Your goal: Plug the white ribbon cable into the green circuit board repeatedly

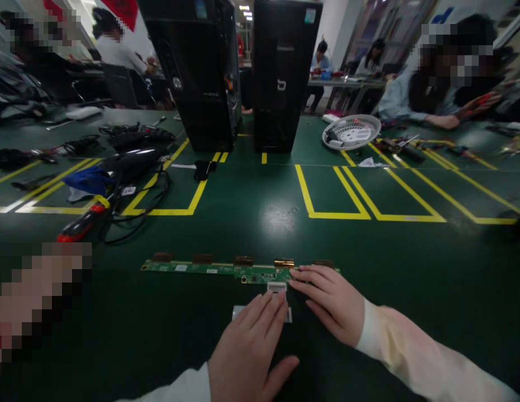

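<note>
We make out a Q-like logo (281, 85) on the right-hand tower (275, 120) (lettering (211, 94) on the left tower (196, 56) is too small).

- Board (220, 271): green, dotted with white labels.
- Tabs (203, 259) along it: dark brown, one gleaming copper-gold.
- Connector (277, 286): white and pale grey.
- Worktop (260, 190): deep green, marked out in bright yellow tape (337, 215).
- Right sleeve (427, 346): cream-white with soft pink and yellowish patches.
- Left sleeve (180, 388): plain off-white.
- Left tower (192, 106): black, with a small blue sticker.
- Right tower (280, 111): black, with a pale logo and a teal sticker.
- Basket (354, 134): whitish, its rim patterned with slots.
- Handle (84, 222): black and red.
- Cloth (89, 180): strong blue.
- Cable (165, 192): black.
- Banner (123, 11): red.
- Co-worker's sleeve (400, 100): light blue.
</note>
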`<action>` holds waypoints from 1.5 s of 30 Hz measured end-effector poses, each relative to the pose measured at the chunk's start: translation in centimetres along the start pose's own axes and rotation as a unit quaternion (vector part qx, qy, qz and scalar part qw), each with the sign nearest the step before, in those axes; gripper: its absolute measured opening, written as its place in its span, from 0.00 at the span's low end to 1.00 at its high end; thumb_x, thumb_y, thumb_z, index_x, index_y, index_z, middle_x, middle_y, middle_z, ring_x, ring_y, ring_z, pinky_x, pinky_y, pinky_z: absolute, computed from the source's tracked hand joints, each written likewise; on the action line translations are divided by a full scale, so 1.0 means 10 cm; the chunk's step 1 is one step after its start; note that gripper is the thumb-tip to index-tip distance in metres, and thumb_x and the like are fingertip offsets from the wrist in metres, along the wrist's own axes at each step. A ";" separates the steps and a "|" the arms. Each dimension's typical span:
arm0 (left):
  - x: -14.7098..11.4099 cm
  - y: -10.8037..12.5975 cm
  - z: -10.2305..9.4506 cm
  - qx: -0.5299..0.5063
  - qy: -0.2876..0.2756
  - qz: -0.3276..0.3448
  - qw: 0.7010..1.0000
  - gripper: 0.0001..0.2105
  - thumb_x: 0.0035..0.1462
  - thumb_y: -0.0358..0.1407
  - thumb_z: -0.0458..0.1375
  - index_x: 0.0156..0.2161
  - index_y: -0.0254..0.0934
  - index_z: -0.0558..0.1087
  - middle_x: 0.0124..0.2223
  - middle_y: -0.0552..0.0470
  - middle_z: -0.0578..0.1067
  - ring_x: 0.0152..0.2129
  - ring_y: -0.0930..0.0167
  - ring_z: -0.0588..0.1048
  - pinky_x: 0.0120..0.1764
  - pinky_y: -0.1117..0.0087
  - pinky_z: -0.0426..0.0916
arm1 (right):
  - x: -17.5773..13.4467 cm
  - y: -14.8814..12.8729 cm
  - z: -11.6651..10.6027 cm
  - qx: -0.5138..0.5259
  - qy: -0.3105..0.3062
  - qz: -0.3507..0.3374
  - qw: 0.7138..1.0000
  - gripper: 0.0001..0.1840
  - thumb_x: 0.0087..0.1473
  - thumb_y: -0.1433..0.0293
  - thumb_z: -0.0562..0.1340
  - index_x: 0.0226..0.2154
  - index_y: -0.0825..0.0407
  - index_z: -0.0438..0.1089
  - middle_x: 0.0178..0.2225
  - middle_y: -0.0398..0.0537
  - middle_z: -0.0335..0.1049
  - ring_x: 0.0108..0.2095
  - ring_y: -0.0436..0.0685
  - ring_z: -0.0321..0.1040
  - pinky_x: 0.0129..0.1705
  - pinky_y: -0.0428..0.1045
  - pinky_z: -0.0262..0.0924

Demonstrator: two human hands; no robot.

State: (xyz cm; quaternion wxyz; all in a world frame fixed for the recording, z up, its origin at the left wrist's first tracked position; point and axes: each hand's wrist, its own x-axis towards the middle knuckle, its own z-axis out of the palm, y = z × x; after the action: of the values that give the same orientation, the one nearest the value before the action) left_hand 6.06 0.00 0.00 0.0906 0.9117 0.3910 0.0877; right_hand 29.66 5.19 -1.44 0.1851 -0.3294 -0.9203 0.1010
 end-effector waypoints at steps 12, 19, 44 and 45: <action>-0.06 -0.04 0.09 0.023 0.028 0.020 0.999 0.31 0.60 0.45 0.51 0.64 0.32 0.53 0.63 0.46 0.61 0.60 0.61 0.59 0.58 0.63 0.60 | -0.04 -0.04 -0.02 -0.010 -0.005 0.012 1.000 0.24 0.57 0.74 0.51 0.56 0.52 0.62 0.56 0.51 0.63 0.58 0.58 0.54 0.55 0.57 0.59; -0.07 -0.01 0.13 0.004 -0.005 0.009 1.000 0.35 0.58 0.48 0.52 0.65 0.31 0.50 0.65 0.44 0.57 0.59 0.59 0.60 0.56 0.62 0.62 | -0.04 -0.04 -0.02 -0.011 -0.013 0.015 1.000 0.25 0.57 0.73 0.51 0.57 0.51 0.62 0.57 0.51 0.61 0.59 0.58 0.53 0.57 0.57 0.57; -0.04 0.09 0.17 0.008 -0.029 -0.013 0.999 0.38 0.56 0.55 0.49 0.63 0.26 0.55 0.64 0.38 0.56 0.60 0.56 0.58 0.57 0.61 0.61 | -0.03 -0.05 -0.04 0.004 -0.026 0.010 1.000 0.26 0.55 0.73 0.52 0.57 0.49 0.60 0.58 0.53 0.59 0.59 0.59 0.53 0.59 0.61 0.52; -0.04 0.10 0.17 0.008 -0.030 -0.014 0.999 0.38 0.56 0.55 0.49 0.62 0.26 0.56 0.64 0.37 0.56 0.60 0.56 0.58 0.57 0.60 0.60 | -0.04 -0.05 -0.04 0.006 -0.026 0.010 1.000 0.26 0.55 0.73 0.52 0.57 0.49 0.60 0.58 0.53 0.59 0.59 0.58 0.53 0.59 0.61 0.52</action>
State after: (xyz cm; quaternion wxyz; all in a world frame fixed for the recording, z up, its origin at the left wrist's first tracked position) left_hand 6.88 -1.08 -1.46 0.0959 0.9090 0.4017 0.0562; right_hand 29.83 4.64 -1.01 0.1623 -0.3344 -0.9209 0.1171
